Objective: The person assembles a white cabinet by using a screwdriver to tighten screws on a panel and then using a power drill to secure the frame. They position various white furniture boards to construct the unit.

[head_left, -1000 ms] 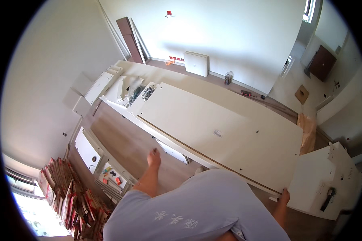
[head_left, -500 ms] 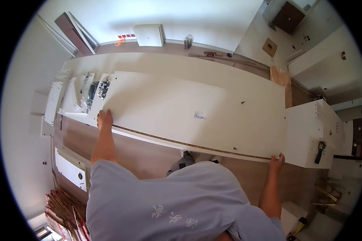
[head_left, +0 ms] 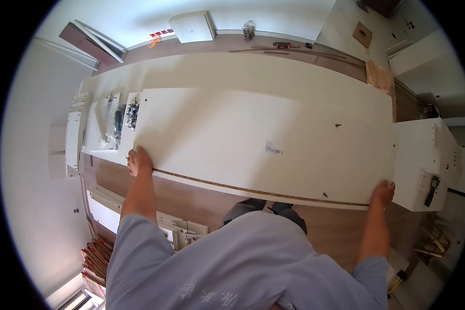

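A long white furniture panel (head_left: 253,139) lies flat across the middle of the view, on top of another large white panel (head_left: 232,70). Its near edge shows raw brown board. My left hand (head_left: 139,161) grips the near left corner of the upper panel. My right hand (head_left: 383,192) grips its near right corner. A small barcode sticker (head_left: 274,149) sits on the panel face, with a small dark fitting (head_left: 338,125) further right.
Bags of hardware (head_left: 132,113) and small white parts lie at the left end. A white cabinet piece (head_left: 428,164) with a dark tool stands right. More white boards (head_left: 119,217) lie on the wooden floor; a flat white box (head_left: 192,27) leans by the far wall.
The view has swung so the panel now lies level across the picture. Both hands have stayed on the near corners of the upper panel, which looks squarer over the lower one.
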Demonstrator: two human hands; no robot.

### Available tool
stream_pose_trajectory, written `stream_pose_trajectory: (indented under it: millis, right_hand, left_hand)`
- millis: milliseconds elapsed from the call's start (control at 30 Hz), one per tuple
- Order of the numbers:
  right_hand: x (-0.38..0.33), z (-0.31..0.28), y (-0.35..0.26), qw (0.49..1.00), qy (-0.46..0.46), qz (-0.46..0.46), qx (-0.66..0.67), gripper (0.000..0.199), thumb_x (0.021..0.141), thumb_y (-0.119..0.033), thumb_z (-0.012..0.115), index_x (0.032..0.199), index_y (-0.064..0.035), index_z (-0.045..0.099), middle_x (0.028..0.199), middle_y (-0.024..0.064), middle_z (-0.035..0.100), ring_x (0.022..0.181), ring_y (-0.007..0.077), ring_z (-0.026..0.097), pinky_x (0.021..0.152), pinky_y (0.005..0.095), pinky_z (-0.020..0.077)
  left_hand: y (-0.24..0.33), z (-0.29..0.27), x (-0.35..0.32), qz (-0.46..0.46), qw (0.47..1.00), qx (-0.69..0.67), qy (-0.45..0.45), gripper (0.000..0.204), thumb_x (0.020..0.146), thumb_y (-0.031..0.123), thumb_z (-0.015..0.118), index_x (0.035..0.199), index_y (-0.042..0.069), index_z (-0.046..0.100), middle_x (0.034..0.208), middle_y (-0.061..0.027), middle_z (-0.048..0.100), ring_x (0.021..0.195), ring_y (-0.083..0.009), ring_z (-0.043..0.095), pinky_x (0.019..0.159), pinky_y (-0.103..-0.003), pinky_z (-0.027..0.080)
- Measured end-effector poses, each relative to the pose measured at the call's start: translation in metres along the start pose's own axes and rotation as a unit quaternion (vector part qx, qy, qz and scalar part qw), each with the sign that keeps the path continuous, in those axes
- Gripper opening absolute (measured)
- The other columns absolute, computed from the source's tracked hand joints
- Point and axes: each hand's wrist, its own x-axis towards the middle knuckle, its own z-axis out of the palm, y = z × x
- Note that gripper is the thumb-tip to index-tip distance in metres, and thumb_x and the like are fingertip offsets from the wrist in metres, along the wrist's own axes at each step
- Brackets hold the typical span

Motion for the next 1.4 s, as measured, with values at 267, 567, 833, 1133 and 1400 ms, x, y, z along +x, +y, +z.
stream_pose_trajectory:
  millis: [267, 567, 833, 1133, 1400]
  right_hand:
    - [0.023, 0.012, -0.002, 0.997, -0.032, 0.062, 0.028, 0.069, 0.105, -0.057, 0.039, 0.150, -0.0073, 0.051, 0.149, 0.0203, 0.058, 0.137, 0.0411, 0.054, 0.113, 0.0554, 0.0421]
    - [0.018, 0.005, -0.003, 0.997, -0.048, 0.059, 0.033, 0.070, 0.104, -0.057, 0.038, 0.149, -0.0052, 0.052, 0.148, 0.0228, 0.057, 0.135, 0.0416, 0.055, 0.112, 0.0546, 0.0436]
    - [0.020, 0.010, -0.004, 0.995, -0.047, 0.075, 0.052, 0.071, 0.105, -0.057, 0.036, 0.152, -0.0061, 0.049, 0.149, 0.0229, 0.056, 0.136, 0.0424, 0.054, 0.113, 0.0547, 0.0428]
    - [0.024, 0.012, 0.001, 0.996, -0.053, 0.062, 0.029, 0.069, 0.105, -0.057, 0.037, 0.152, -0.0082, 0.050, 0.150, 0.0211, 0.056, 0.137, 0.0413, 0.054, 0.113, 0.0549, 0.0425]
    - [0.007, -0.006, -0.010, 0.995, -0.062, 0.077, 0.032, 0.067, 0.106, -0.058, 0.037, 0.153, -0.0128, 0.049, 0.151, 0.0168, 0.055, 0.139, 0.0392, 0.053, 0.113, 0.0570, 0.0422]
  left_hand:
    - [-0.007, 0.021, 0.012, -0.003, 0.998, 0.026, 0.062, 0.064, 0.099, 0.059, 0.045, 0.141, 0.015, 0.061, 0.154, -0.0101, 0.052, 0.145, -0.0315, 0.043, 0.119, -0.053, 0.030]
    - [-0.005, 0.014, 0.005, 0.001, 0.996, 0.045, 0.073, 0.060, 0.098, 0.056, 0.046, 0.140, 0.017, 0.063, 0.152, -0.0096, 0.053, 0.146, -0.0300, 0.041, 0.119, -0.052, 0.029]
    - [-0.003, 0.008, 0.003, -0.025, 0.997, 0.050, 0.058, 0.060, 0.098, 0.056, 0.044, 0.141, 0.018, 0.063, 0.152, -0.0102, 0.053, 0.146, -0.0298, 0.041, 0.118, -0.054, 0.029]
    - [-0.009, 0.014, 0.010, -0.019, 0.999, 0.026, 0.041, 0.063, 0.099, 0.055, 0.042, 0.146, 0.016, 0.057, 0.152, -0.0102, 0.055, 0.141, -0.0333, 0.048, 0.115, -0.054, 0.038]
    - [-0.008, 0.004, 0.004, 0.002, 1.000, -0.007, -0.005, 0.062, 0.101, 0.053, 0.041, 0.145, 0.012, 0.055, 0.149, -0.0127, 0.057, 0.138, -0.0353, 0.051, 0.112, -0.056, 0.041]
